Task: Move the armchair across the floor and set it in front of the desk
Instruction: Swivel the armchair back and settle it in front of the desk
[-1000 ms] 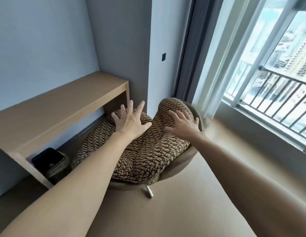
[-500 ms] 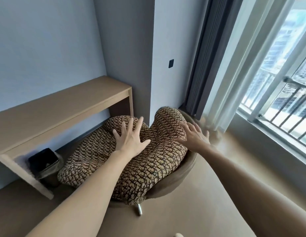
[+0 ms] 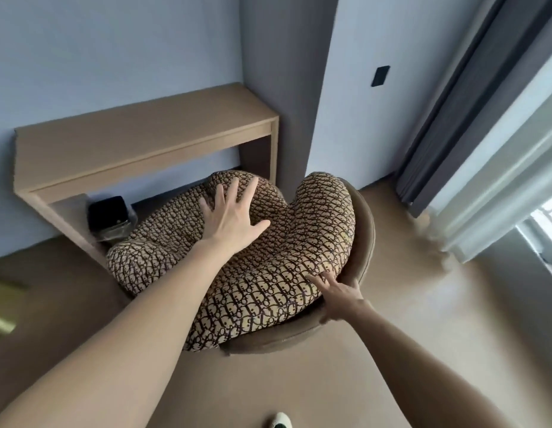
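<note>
The armchair [image 3: 365, 230] is a round brown shell filled with a thick cushion [image 3: 287, 254] in a dark-on-tan pattern. It stands on the floor right in front of the light wooden desk [image 3: 145, 140], its far edge by the desk's right leg. My left hand [image 3: 231, 219] lies flat on the cushion's back lobe, fingers spread, holding nothing. My right hand [image 3: 339, 299] clasps the chair's near right rim, fingers over the cushion's edge and thumb on the shell.
A black bin [image 3: 109, 213] with a plastic liner stands under the desk, just left of the chair. Grey and white curtains [image 3: 453, 118] hang at the right beside the window. A wall corner with a black switch [image 3: 379, 76] rises behind the chair. My shoe tip [image 3: 281, 421] shows at the bottom.
My right hand slid from the cushion's right lobe down to the chair's near rim and closed on it. The left hand stayed spread on the cushion. The view swung left toward the desk.
</note>
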Motion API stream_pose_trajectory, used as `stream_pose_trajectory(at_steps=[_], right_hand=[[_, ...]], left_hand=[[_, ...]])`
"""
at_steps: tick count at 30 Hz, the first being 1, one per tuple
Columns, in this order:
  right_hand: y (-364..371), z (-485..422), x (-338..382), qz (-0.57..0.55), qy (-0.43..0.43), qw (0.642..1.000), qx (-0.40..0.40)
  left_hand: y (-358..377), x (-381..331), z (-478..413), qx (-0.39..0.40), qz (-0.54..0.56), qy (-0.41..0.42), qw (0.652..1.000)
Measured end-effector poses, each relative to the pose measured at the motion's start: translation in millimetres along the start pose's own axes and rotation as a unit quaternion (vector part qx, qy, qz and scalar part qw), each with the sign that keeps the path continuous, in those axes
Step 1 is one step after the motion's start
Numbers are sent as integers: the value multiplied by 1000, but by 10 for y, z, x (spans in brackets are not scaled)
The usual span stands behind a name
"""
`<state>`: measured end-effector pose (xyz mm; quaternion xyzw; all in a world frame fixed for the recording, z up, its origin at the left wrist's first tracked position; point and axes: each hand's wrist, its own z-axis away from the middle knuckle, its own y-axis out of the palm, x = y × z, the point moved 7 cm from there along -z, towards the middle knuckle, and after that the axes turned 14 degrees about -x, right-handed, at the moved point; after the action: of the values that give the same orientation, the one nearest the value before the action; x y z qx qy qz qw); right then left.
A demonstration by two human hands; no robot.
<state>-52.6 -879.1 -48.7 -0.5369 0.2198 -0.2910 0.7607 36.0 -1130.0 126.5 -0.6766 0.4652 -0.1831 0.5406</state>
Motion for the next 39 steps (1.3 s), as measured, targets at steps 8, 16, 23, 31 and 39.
stream_pose_trajectory(at_steps=[8,16,23,31,39], right_hand=[[183,-94,-22,5,-37,993,-110],[252,-79,233,-23,-101,991,-84],[-78,-393,-655,-70,-169,973,-140],[230,-1227,-1282,-16,-278,956,-95],[544,-926,-1110,-81,-302,933,-176]], left_hand=[[341,9,647,27,-54,-106,993],[723,-355,1423,47,-93,-177,979],[1012,-378,1873,69,-102,-233,965],[1774,-130,2228,123,-85,-343,927],[1855,-221,2577,-3,-160,-381,911]])
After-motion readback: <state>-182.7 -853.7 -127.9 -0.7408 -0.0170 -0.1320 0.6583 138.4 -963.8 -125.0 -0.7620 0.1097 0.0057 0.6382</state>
